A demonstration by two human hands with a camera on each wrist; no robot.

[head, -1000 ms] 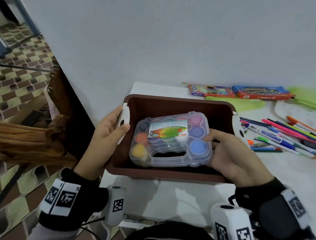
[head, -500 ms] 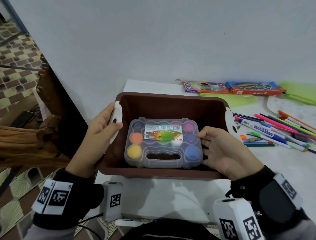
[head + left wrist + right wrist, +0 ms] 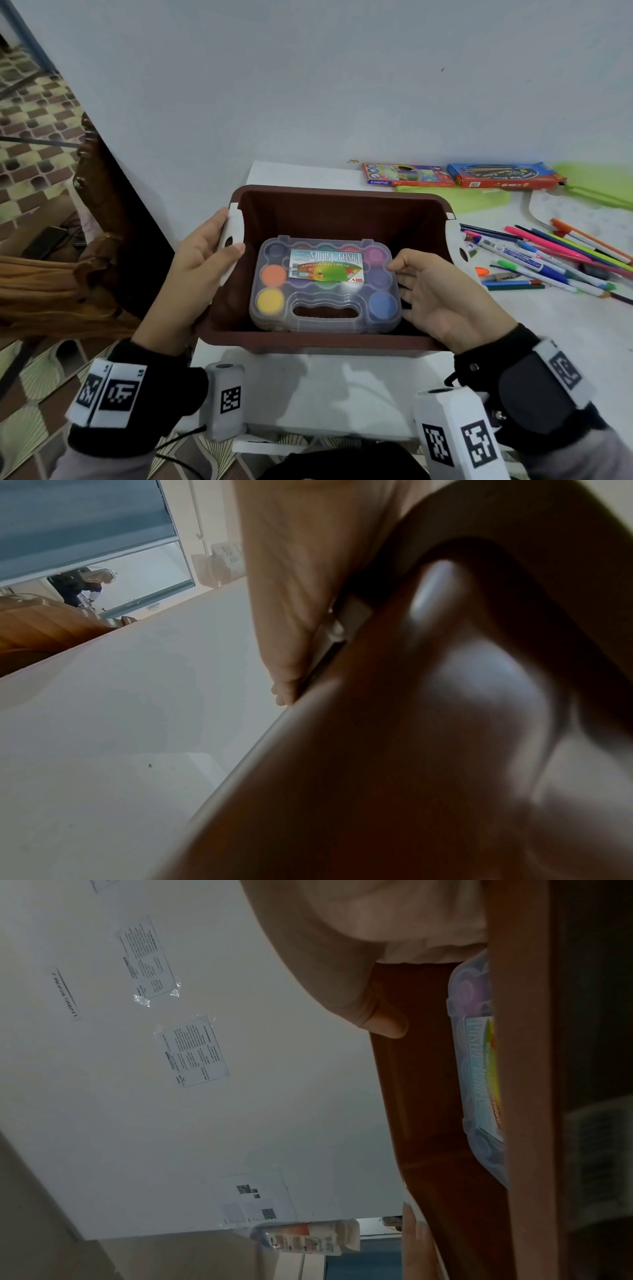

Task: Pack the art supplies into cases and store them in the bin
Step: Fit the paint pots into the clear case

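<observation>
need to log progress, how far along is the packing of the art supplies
Done: the poster paint case lies flat inside the brown bin. In hand: the left hand grips the bin's left handle; the right hand is open beside the case. Left: loose markers and two pencil boxes sit on the table.

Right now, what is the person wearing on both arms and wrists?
Both hands are bare. The left hand and the right hand each come out of a black wrist cuff with a white band printed with square black-and-white codes. A white box-shaped camera with the same codes hangs under each wrist. Grey sleeves show below the cuffs.
</observation>
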